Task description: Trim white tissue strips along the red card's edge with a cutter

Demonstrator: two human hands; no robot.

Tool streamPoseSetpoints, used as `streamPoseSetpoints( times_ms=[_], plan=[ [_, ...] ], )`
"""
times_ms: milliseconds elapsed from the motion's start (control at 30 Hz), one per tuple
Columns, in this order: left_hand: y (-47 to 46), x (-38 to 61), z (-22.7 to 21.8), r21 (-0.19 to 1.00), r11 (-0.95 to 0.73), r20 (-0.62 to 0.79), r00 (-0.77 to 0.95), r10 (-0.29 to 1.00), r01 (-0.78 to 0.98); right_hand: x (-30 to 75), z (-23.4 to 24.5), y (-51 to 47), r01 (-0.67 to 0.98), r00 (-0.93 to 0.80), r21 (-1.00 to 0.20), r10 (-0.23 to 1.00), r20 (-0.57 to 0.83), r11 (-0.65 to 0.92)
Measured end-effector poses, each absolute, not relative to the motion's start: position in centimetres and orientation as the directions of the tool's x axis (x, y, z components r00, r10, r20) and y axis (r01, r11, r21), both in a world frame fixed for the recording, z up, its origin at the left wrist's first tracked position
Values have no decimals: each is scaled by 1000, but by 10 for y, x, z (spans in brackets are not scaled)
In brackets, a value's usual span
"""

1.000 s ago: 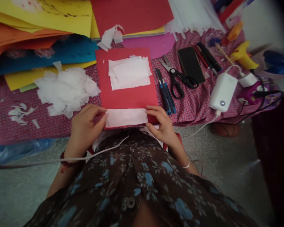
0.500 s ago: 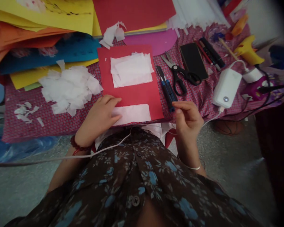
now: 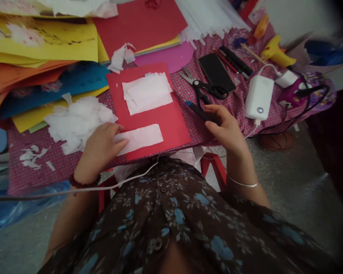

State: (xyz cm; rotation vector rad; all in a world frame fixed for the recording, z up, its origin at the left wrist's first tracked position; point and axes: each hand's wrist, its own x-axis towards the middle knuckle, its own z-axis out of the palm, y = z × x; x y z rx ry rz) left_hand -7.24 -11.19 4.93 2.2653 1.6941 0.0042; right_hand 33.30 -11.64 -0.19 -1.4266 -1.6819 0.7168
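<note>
Reaching right since the earlier frame, the right hand [image 3: 227,127] now closes, seemingly, on the blue-tipped dark utility knife [image 3: 200,111], while the left hand's [image 3: 101,148] flat fingers pin the uncut white tissue strip [image 3: 140,139] on the red card sheet [image 3: 174,127].

Two hands [image 3: 103,148], one scissors [image 3: 205,89], one phone [image 3: 216,71]

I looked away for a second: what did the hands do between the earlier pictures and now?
The right hand let go of the white paper strip, moved right and closed on the blue utility knife beside the red card. The left hand stayed pressing the strip's left end. The scissors, phone and heap of white scraps stayed where they were.
</note>
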Motion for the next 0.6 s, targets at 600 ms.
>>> streamPoseSetpoints(
  times_ms=[600],
  plan=[
    [-125, -35, 18, 295, -688, -138, 742, 656, 663, 322, 23, -146, 679, -406, -640, 910, 81, 360]
  ],
)
